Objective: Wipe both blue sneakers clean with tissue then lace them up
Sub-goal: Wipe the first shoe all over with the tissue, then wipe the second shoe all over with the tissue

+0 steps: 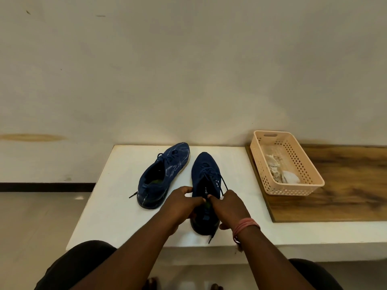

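Navy sneakers [204,176] (left one [165,174] white-streaked); peach basket [310,174].

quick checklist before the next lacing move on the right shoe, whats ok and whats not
1. Right sneaker flat on the white table: ok.
2. Right hand pinching a lace: ok.
3. Left hand at the shoe's opening; holding the other lace: cannot tell.
4. Lace end hanging off the table edge by the heel: not ok.
5. Left sneaker laced: not ok, lace tip trails loose.
6. Used tissue in basket: ok.

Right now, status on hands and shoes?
Both hands, left and right, pinching laces over near shoe. Other shoe untouched, lace loose. Nothing in the way.
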